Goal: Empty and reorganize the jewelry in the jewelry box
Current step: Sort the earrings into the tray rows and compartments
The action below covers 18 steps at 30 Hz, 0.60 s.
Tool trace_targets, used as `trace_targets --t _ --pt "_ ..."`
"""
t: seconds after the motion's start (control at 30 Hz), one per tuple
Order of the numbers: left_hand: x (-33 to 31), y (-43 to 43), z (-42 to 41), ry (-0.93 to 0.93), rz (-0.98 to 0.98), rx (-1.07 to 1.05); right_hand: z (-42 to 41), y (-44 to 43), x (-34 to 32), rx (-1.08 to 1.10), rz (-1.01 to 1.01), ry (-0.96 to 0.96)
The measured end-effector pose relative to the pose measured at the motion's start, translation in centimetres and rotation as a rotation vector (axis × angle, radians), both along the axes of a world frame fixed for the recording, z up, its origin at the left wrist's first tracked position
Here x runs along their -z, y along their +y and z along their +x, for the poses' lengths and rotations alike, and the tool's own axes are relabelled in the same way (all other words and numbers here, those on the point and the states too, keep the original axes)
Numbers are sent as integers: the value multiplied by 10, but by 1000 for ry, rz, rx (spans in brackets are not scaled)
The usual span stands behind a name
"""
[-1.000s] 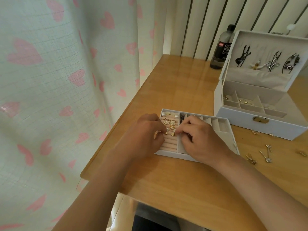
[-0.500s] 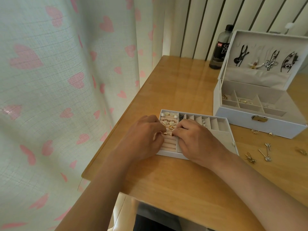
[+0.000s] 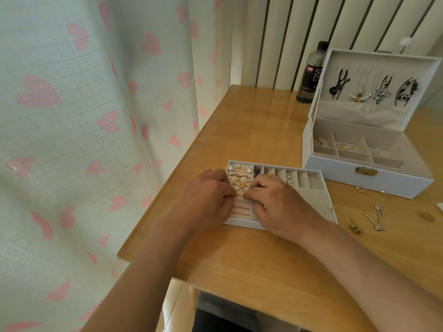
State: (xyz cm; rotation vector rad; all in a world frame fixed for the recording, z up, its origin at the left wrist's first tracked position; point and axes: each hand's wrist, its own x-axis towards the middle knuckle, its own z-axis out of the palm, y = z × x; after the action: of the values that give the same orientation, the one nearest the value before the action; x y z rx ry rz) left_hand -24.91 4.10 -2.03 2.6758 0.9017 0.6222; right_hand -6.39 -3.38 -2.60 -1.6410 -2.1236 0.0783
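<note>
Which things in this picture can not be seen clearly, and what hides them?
Head view only.
1. Whatever the left hand and right hand work on over the tray: curled fingers hide it.
2. The bottle label: the jewelry box lid cuts it off.
3. The pieces in the box compartments: too small to identify.

Home bedroom: heart-print curtain [image 3: 79, 130], wooden table [image 3: 251, 267].

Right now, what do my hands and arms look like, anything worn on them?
Your left hand and right hand are bare, no gloves. The left forearm and right forearm are uncovered to the picture's edge: no sleeves, watch or bracelet show. Rings: too hidden to tell.
</note>
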Motion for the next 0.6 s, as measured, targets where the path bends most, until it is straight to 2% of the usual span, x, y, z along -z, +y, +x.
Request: trace_targets --t 0.13,0.33,0.6 --pt "-5 3 -2 -29 7 -46 5 -2 -9 65 0 136" --pt "-22 -1 14 -50 29 -26 24 -18 -23 145 32 219" --pt "-34 -32 104 -91 62 186 86 -73 -31 289 44 222"
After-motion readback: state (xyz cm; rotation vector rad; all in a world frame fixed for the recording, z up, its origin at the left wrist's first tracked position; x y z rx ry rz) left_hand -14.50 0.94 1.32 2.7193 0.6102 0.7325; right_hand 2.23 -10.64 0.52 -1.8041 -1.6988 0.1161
